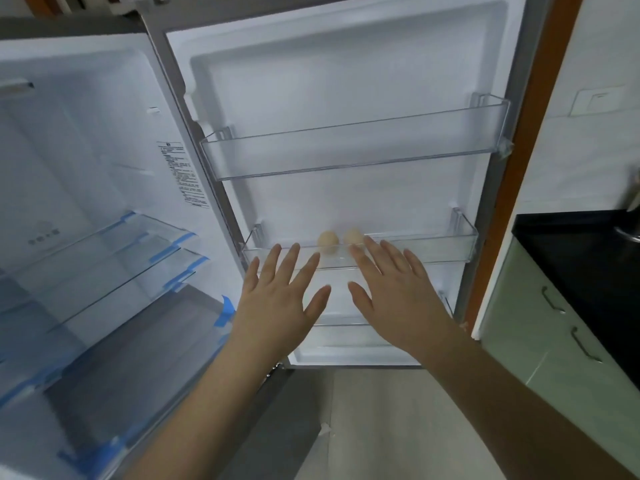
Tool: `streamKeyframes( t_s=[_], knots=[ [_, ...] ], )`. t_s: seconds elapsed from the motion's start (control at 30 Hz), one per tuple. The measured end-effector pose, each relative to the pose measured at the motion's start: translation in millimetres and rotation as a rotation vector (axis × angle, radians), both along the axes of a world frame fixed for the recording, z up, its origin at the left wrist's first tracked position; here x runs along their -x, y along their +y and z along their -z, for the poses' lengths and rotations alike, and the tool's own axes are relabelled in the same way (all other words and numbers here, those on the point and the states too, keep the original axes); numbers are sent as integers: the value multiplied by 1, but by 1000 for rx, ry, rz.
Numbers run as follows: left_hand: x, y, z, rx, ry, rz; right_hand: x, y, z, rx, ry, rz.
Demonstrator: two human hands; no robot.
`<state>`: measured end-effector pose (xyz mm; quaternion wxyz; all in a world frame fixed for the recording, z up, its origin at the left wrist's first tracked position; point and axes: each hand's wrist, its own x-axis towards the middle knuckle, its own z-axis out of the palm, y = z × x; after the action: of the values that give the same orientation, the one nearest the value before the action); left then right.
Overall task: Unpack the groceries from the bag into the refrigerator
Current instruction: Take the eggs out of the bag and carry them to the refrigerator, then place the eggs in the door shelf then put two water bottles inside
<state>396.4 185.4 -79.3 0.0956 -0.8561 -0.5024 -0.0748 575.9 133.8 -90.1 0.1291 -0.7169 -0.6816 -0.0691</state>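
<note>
Left hand (pixel 280 299) and right hand (pixel 398 292) hover spread and empty before the middle door bin (pixel 450 247), where two eggs (pixel 328 241) rest side by side; placement appears complete, the next move requires fetching from the bag, not visible

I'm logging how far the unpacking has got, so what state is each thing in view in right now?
White refrigerator door: swung fully open.
Two pale beige eggs: side by side in the middle door bin.
Clear plastic middle door bin: holds only the eggs.
Clear plastic upper door bin: empty.
Glass refrigerator shelves with blue tape: bare.
Left hand: open, fingers spread, holding nothing.
Right hand: open, fingers spread, holding nothing.
</note>
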Motion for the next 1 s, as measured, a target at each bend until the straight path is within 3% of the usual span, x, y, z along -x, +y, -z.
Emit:
streamKeyframes(
  t_s=[0.3,0.53,1.0],
  knots=[
    [68,-36,11,14,-45,101,76,-59,2,77,-47,131],
    [116,-74,25,4,-87,232,140,-115,14,2,-46,279],
    [88,-161,19,16,-145,627,154,-257,13,-8,-71,650]
  ],
)
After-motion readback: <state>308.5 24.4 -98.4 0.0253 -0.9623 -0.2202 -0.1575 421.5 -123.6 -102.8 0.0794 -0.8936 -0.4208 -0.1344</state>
